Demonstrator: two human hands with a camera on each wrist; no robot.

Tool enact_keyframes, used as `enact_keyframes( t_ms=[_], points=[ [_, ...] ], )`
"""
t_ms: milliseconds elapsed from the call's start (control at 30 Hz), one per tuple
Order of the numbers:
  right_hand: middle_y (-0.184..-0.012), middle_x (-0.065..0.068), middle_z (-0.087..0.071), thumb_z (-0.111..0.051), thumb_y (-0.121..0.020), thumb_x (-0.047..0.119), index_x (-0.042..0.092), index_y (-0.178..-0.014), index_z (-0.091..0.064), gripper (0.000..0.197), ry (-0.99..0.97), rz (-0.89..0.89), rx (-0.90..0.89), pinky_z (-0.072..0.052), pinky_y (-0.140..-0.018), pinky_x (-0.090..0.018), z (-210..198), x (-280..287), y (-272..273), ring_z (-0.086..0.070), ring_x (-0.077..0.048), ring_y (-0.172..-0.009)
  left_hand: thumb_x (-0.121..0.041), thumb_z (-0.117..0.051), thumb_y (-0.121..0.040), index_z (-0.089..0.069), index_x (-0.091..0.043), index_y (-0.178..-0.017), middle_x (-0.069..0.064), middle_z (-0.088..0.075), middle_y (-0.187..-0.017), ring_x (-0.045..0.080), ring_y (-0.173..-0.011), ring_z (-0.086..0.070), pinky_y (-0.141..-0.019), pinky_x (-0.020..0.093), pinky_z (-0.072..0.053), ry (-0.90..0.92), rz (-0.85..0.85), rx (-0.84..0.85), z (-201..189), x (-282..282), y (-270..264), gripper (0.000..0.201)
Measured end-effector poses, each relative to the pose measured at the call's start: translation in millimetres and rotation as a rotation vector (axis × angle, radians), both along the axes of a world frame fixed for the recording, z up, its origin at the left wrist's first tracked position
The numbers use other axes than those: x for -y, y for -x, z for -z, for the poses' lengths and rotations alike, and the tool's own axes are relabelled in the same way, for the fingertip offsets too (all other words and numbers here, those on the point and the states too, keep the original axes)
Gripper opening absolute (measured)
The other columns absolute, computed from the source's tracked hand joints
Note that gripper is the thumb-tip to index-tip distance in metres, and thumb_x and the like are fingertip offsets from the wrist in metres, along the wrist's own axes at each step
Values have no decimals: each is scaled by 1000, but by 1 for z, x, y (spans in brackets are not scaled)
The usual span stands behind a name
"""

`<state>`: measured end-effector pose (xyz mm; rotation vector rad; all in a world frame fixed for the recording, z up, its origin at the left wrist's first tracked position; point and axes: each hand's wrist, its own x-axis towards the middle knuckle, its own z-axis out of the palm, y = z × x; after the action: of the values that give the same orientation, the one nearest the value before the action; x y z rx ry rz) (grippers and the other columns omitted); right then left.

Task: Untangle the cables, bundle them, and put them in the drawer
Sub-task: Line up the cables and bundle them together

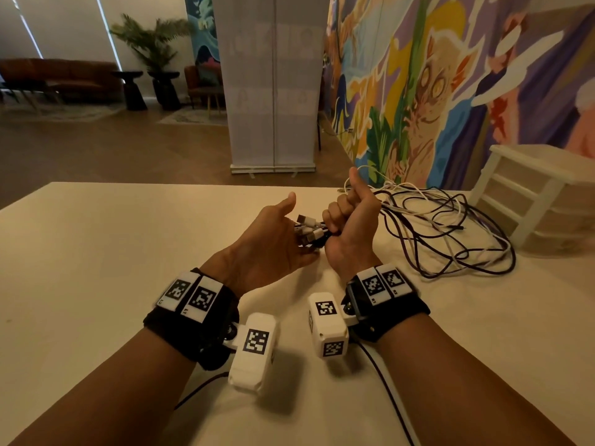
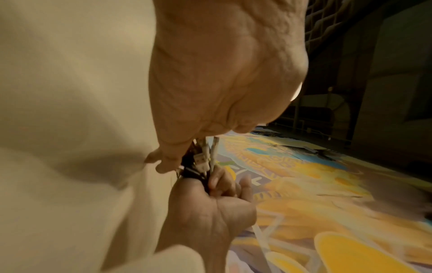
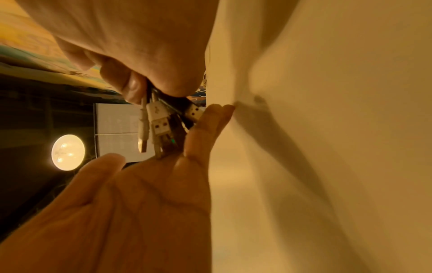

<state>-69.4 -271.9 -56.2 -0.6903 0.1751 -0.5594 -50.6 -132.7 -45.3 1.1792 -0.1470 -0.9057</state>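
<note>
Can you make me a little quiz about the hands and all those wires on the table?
1. True or false: the right hand grips the cable ends in a fist.
2. How is the left hand shaped? A) open palm against the plugs B) fist C) flat on the table
3. Fill in: the loose cables lie on the table between the hands and the white ____.

Key: 1 true; 2 A; 3 drawer unit.
</note>
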Motion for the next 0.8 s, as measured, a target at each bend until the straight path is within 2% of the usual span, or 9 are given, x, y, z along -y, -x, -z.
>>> enact_keyframes(
  t_ms=[100, 200, 267, 300, 400, 467, 633, 700, 800],
  points=[
    [-47, 7, -27, -64, -104, 32, 25, -52, -37, 59, 22, -13, 20, -24, -40, -26, 2, -7, -1, -23, -10, -37, -62, -34, -108, -52, -3, -121, 16, -55, -117, 29, -115, -52, -121, 44, -36, 26, -30, -15, 0, 0, 0, 63],
    [-47, 6, -28, -64, -104, 32, 25, -53, -37, 58, 27, -16, 17, -24, -41, -26, 4, -10, -3, -24, -11, -38, -53, -37, -111, -56, -4, -113, 14, -54, -108, 26, -109, -50, -104, 38, -44, -11, -57, 21, 0, 4, 3, 52],
    [-47, 6, -27, -63, -104, 33, 25, -56, -35, 56, 33, -32, 10, -24, -41, -27, 7, -13, -3, -23, -11, -38, -51, -37, -112, -57, -5, -104, 14, -52, -100, 25, -101, -50, -98, 39, -44, -34, -76, 34, 4, 7, 2, 51],
    [-48, 6, -27, -63, -104, 34, 24, -57, -34, 56, 33, -47, 6, -25, -41, -27, 8, -15, -2, -23, -11, -39, -52, -36, -112, -56, -5, -103, 16, -51, -101, 26, -99, -50, -99, 40, -46, -29, -86, 33, 5, 8, 1, 52],
    [-47, 4, -26, -57, -107, 41, 23, -58, -31, 58, 26, -85, 9, -23, -40, -27, 9, -21, -1, -22, -12, -38, -58, -34, -110, -49, -12, -119, 16, -47, -114, 30, -106, -51, -108, 47, -51, 15, -93, -10, 8, 8, -4, 49],
    [-46, 4, -26, -53, -108, 47, 22, -58, -31, 60, -1, -83, 36, -23, -38, -26, 4, -18, -1, -22, -12, -36, -56, -33, -111, -49, -13, -123, 17, -52, -116, 30, -108, -56, -109, 49, -50, 7, -70, -8, 9, 6, -5, 48],
    [-45, 5, -25, -52, -106, 53, 22, -60, -30, 60, -79, -31, 48, -19, -38, -25, -1, -4, 1, -20, -12, -37, -47, -36, -113, -62, -10, -109, 15, -66, -114, 29, -108, -65, -109, 50, -52, -89, -117, 127, 9, 11, -3, 46],
    [-45, 5, -25, -50, -106, 54, 22, -60, -29, 60, -96, -32, 38, -19, -38, -26, 0, -5, 2, -19, -12, -36, -41, -38, -113, -64, -11, -104, 13, -66, -111, 26, -105, -64, -107, 47, -52, -91, -151, 143, 11, 14, -1, 40],
    [-45, 5, -24, -50, -107, 52, 22, -59, -30, 60, -138, -39, 19, -20, -37, -26, 1, -4, 2, -19, -12, -36, -32, -42, -109, -60, -12, -107, 13, -61, -111, 24, -105, -58, -104, 44, -52, -71, -132, 133, 13, 19, 3, 27]
  ],
)
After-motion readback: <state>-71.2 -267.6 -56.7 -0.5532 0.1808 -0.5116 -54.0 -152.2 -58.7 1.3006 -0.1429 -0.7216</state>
